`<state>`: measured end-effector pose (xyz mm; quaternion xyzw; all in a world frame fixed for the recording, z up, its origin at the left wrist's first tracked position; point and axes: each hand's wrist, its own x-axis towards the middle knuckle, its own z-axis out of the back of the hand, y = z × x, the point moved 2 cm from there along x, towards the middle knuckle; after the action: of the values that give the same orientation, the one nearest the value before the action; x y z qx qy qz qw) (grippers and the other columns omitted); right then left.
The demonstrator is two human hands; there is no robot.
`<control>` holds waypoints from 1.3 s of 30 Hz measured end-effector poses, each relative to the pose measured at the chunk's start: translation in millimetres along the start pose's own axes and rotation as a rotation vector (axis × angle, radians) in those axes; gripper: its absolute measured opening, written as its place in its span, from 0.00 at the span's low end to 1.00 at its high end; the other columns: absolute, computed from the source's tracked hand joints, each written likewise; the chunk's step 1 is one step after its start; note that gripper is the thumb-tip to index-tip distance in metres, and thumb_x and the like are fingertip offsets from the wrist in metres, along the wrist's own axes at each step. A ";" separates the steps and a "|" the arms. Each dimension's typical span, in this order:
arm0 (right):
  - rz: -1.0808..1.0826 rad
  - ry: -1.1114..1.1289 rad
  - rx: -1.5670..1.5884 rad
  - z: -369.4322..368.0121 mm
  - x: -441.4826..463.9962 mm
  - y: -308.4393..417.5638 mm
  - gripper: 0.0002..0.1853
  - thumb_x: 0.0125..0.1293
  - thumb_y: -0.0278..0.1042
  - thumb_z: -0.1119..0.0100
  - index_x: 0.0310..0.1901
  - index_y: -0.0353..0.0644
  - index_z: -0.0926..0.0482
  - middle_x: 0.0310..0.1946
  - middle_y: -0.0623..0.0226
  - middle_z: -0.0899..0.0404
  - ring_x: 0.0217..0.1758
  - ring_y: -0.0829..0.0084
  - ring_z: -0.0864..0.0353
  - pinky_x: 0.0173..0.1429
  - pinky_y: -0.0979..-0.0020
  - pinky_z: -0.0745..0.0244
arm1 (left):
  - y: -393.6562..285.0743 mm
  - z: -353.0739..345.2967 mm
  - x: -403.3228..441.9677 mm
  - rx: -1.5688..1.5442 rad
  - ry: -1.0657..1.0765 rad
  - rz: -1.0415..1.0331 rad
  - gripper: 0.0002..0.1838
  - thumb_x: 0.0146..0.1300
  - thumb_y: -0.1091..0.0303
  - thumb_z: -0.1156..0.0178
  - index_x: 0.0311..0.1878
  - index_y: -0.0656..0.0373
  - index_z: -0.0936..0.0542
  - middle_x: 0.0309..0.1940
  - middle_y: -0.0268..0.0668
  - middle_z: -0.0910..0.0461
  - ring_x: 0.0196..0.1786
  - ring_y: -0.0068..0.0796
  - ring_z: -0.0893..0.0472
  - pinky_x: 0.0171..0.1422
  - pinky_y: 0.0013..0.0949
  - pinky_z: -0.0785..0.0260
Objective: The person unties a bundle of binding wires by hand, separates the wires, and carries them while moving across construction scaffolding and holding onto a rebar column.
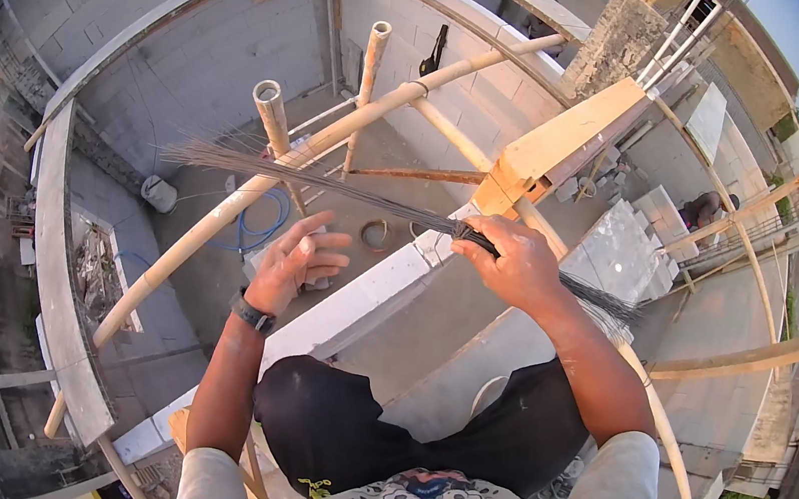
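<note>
Right hand [518, 265]: closed round tied middle of wire bundle [347, 187] | left hand [288, 270]: half-open, apparently empty | bundle: held above block wall [351, 309] | technique: grip at tie, limiting splay.

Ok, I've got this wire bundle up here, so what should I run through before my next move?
1. Right hand has a firm-looking grip on the wire bundle: ok, the fingers are closed around it.
2. Left hand free to help: ok, open and holding nothing.
3. Bundle tied together: ok, it is gathered at a knot beside your right hand.
4. Wire ends neat: not ok, they fan out loosely on the left side.
5. Wires clear of the long bamboo pole: cannot tell, they cross in view but contact isn't clear.
6. Feet well planted: cannot tell, they don't show.
</note>
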<state>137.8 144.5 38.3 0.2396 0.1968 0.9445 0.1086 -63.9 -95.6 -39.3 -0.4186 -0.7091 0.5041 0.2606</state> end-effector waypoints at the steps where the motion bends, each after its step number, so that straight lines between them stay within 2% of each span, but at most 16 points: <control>1: -0.015 0.018 0.001 1.6 -0.8 -1.2 0.20 0.64 0.49 0.34 0.47 0.41 0.17 0.38 0.60 0.14 0.42 0.58 0.14 0.43 0.61 0.20 | -4.1 -24.0 23.1 -0.104 0.115 0.021 0.34 0.71 0.43 0.44 0.67 0.63 0.30 0.56 0.47 0.20 0.50 0.34 0.16 0.57 0.37 0.24; 5: -0.079 0.019 -0.007 1.0 -4.8 -25.9 0.21 0.66 0.51 0.37 0.50 0.44 0.18 0.38 0.59 0.15 0.44 0.57 0.15 0.46 0.57 0.21 | -15.3 -90.5 89.3 -0.184 0.050 0.156 0.29 0.73 0.47 0.45 0.64 0.63 0.27 0.54 0.45 0.18 0.50 0.33 0.16 0.55 0.35 0.24; 7: -0.201 0.108 -0.053 12.1 -3.3 -41.1 0.21 0.65 0.50 0.37 0.51 0.44 0.19 0.38 0.58 0.15 0.45 0.56 0.15 0.48 0.57 0.21 | -6.9 -90.3 113.0 -0.152 -0.187 0.090 0.22 0.75 0.51 0.46 0.58 0.60 0.23 0.49 0.41 0.15 0.48 0.31 0.16 0.52 0.34 0.23; 11: -0.342 0.225 -0.082 23.2 -13.9 -91.8 0.17 0.62 0.45 0.35 0.48 0.44 0.18 0.37 0.55 0.15 0.44 0.53 0.16 0.48 0.55 0.23 | -19.2 -81.1 140.8 -0.116 -0.248 -0.035 0.18 0.75 0.52 0.46 0.52 0.58 0.21 0.43 0.36 0.14 0.45 0.30 0.16 0.49 0.33 0.24; 13: -0.382 0.227 -0.075 30.2 -21.2 -116.9 0.14 0.62 0.44 0.36 0.44 0.43 0.17 0.36 0.54 0.16 0.43 0.53 0.17 0.47 0.56 0.24 | -24.5 -71.4 146.7 -0.208 -0.425 -0.029 0.17 0.75 0.52 0.46 0.49 0.57 0.21 0.40 0.34 0.14 0.42 0.29 0.16 0.47 0.33 0.24; 18: -0.470 0.184 -0.112 66.2 -30.8 -144.8 0.20 0.55 0.52 0.30 0.39 0.44 0.16 0.33 0.53 0.16 0.41 0.53 0.17 0.44 0.57 0.24 | -16.3 -37.0 149.2 -0.343 -0.639 -0.076 0.15 0.77 0.53 0.51 0.46 0.54 0.22 0.30 0.29 0.18 0.41 0.32 0.17 0.47 0.37 0.26; 19: -0.479 0.173 -0.126 70.0 -33.6 -149.7 0.27 0.52 0.63 0.30 0.38 0.44 0.15 0.33 0.54 0.16 0.41 0.53 0.16 0.44 0.56 0.24 | -7.6 -23.0 147.8 -0.347 -0.704 -0.116 0.16 0.78 0.53 0.53 0.45 0.53 0.22 0.28 0.28 0.20 0.40 0.31 0.17 0.47 0.38 0.27; 20: -0.489 0.172 -0.124 68.5 -37.8 -154.1 0.27 0.52 0.63 0.30 0.38 0.44 0.15 0.33 0.54 0.16 0.41 0.53 0.16 0.44 0.56 0.24 | 0.3 -5.4 148.2 -0.360 -0.710 -0.094 0.17 0.79 0.53 0.56 0.42 0.53 0.23 0.25 0.26 0.21 0.37 0.28 0.17 0.45 0.37 0.26; 23: -0.342 0.223 -0.116 52.3 -41.4 -156.0 0.37 0.54 0.78 0.41 0.38 0.44 0.14 0.28 0.54 0.16 0.38 0.51 0.16 0.43 0.54 0.24 | 12.2 25.3 144.9 -0.474 -0.805 -0.026 0.18 0.80 0.54 0.60 0.40 0.52 0.24 0.22 0.24 0.25 0.31 0.26 0.20 0.41 0.36 0.26; 25: -0.353 0.287 -0.080 51.6 -37.6 -143.6 0.38 0.55 0.79 0.43 0.40 0.45 0.14 0.30 0.54 0.16 0.40 0.52 0.16 0.44 0.54 0.23 | 11.0 28.0 145.7 -0.510 -0.947 0.019 0.18 0.78 0.50 0.57 0.38 0.52 0.27 0.18 0.23 0.30 0.23 0.23 0.27 0.35 0.31 0.29; 27: -0.330 0.383 -0.045 53.8 -36.4 -130.5 0.39 0.59 0.78 0.47 0.46 0.45 0.14 0.33 0.54 0.15 0.41 0.52 0.16 0.45 0.54 0.22 | 3.9 33.7 142.6 -0.559 -0.926 -0.006 0.19 0.77 0.48 0.55 0.38 0.52 0.28 0.17 0.23 0.33 0.21 0.22 0.30 0.31 0.28 0.32; 30: -0.265 0.413 -0.020 46.4 -39.4 -124.1 0.37 0.64 0.75 0.50 0.41 0.42 0.16 0.33 0.53 0.16 0.42 0.50 0.17 0.45 0.51 0.25 | -5.5 36.8 137.3 -0.612 -0.954 -0.101 0.19 0.74 0.45 0.50 0.36 0.52 0.30 0.16 0.23 0.40 0.18 0.20 0.37 0.22 0.25 0.41; 33: -0.300 0.518 0.040 32.6 -43.0 -118.4 0.34 0.69 0.71 0.53 0.47 0.43 0.16 0.42 0.53 0.15 0.47 0.53 0.17 0.52 0.55 0.25 | -25.9 26.0 132.9 -0.315 -1.136 -0.318 0.16 0.75 0.54 0.50 0.35 0.56 0.28 0.18 0.28 0.39 0.20 0.23 0.38 0.24 0.29 0.39; 36: -0.346 0.650 0.249 13.0 -50.3 -119.9 0.33 0.71 0.69 0.54 0.50 0.43 0.16 0.47 0.54 0.16 0.51 0.56 0.18 0.56 0.56 0.26 | -46.4 14.5 125.9 -0.018 -1.193 -0.531 0.19 0.75 0.54 0.50 0.36 0.61 0.28 0.19 0.30 0.36 0.21 0.25 0.37 0.24 0.30 0.38; 37: -0.339 0.659 0.245 9.4 -53.3 -118.0 0.33 0.71 0.69 0.54 0.50 0.43 0.16 0.47 0.54 0.16 0.51 0.56 0.18 0.56 0.56 0.26 | -52.7 13.4 122.5 0.064 -1.173 -0.576 0.20 0.75 0.54 0.50 0.36 0.65 0.27 0.19 0.31 0.34 0.21 0.24 0.35 0.25 0.31 0.37; 39: -0.326 0.696 0.415 9.6 -57.6 -108.1 0.34 0.70 0.69 0.53 0.44 0.40 0.17 0.35 0.56 0.18 0.42 0.57 0.19 0.46 0.56 0.26 | -60.3 13.7 119.5 0.071 -1.140 -0.579 0.19 0.74 0.54 0.50 0.37 0.64 0.27 0.20 0.31 0.34 0.21 0.24 0.34 0.24 0.31 0.37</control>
<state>204.2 227.5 -23.4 -0.1106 0.4425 0.8799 0.1332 -156.1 -8.6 5.9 0.1323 -0.8037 0.5799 -0.0183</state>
